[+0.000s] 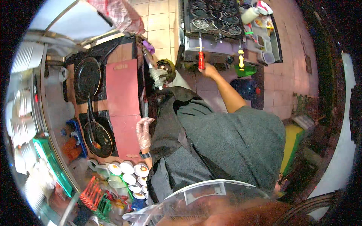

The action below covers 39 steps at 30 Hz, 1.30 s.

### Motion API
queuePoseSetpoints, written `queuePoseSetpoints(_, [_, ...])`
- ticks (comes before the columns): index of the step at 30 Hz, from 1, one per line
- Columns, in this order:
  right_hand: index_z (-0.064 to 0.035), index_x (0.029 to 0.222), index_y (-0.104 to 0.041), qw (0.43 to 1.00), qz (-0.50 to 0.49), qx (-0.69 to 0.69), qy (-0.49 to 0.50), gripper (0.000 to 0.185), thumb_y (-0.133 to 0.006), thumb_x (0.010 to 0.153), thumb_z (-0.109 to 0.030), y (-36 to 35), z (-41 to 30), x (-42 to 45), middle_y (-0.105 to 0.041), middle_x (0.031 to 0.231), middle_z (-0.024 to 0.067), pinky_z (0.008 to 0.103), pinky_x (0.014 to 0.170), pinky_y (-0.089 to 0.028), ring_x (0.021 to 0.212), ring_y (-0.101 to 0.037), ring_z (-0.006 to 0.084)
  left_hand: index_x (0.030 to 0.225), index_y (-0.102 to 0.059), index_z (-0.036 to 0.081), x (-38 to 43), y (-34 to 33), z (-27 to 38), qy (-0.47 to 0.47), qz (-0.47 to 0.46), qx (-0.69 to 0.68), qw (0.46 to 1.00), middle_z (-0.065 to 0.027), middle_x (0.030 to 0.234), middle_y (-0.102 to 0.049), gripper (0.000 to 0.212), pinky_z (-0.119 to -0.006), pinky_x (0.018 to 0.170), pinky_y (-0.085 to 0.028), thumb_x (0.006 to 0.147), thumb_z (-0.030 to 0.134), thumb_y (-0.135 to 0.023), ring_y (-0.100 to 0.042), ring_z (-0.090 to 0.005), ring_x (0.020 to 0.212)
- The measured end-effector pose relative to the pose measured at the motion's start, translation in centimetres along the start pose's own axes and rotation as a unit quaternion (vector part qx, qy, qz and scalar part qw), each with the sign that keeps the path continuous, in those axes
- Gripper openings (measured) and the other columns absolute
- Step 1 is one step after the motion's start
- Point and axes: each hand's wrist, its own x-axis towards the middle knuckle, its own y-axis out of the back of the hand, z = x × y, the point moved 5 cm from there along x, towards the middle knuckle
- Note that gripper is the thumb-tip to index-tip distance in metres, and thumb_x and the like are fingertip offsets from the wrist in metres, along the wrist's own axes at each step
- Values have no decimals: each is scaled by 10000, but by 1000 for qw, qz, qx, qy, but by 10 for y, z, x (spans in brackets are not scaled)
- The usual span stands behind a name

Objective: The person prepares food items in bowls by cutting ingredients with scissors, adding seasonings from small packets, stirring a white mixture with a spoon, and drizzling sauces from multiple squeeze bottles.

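My right hand (208, 70) is closed around the lower end of a red screwdriver-type handle (201, 60). Its metal shaft runs to the front of a black waffle-type mould plate (216, 17) with several shaped hollows. A similar yellow-and-black handle (241, 60) hangs from the same plate, to the right. In a clear plastic glove, my left hand (144, 132) is beside the edge of a red board (124, 93), fingers loosely bent. Nothing shows in it, but the inner side of its fingers is partly hidden.
Two black frying pans (87, 76) sit left of the board, the nearer holding a utensil. White cups (127, 167) and an orange basket (91, 193) crowd the lower left. Plastic tubs and a squeeze bottle (250, 15) stand right of the mould. A green dustpan-like object (246, 71) is below.
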Motion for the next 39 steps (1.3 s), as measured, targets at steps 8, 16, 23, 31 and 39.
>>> queuePoseSetpoints(8, [-16,1127,-731,828,35,558,36,372,-638,1035,-365,-38,31,36,-747,882,118,350,661,-555,698,-702,223,1182,-602,26,40,-24,21,-28,-68,30,997,-100,1084,-705,139,-367,1005,-507,1070,92,-553,-671,-187,1040])
queuePoseSetpoints(16, [2,933,-672,726,540,318,-283,605,-581,991,-593,31,133,-19,-660,777,119,456,710,-518,695,-632,298,1185,-611,6,29,-38,5,3,-66,31,997,-101,1078,-702,165,-345,982,-510,1073,116,-560,-666,-175,1024])
queuePoseSetpoints(23, [51,1005,-692,872,400,102,-264,527,-358,1083,-349,86,57,-39,-700,1000,340,633,782,-520,891,-654,570,1182,-618,12,17,-23,37,-63,-54,133,988,-77,1046,-704,221,-329,943,-519,1079,202,-569,-660,-156,1020])
queuePoseSetpoints(31, [30,996,-673,929,132,313,-150,594,-455,1063,-519,-30,153,4,-722,900,200,514,758,-523,813,-675,384,1139,-645,26,-1,1,4,-101,7,32,994,-55,1038,-687,164,-315,930,-523,1064,158,-582,-649,-133,1016])
queuePoseSetpoints(39, [-127,727,-469,890,-274,319,174,406,-569,1085,-290,-50,-201,-62,-414,617,-73,247,464,-290,524,-365,39,1235,-648,38,-8,89,31,-158,281,144,936,-168,1194,-698,367,-425,1018,-496,955,275,-681,-641,-308,1189])
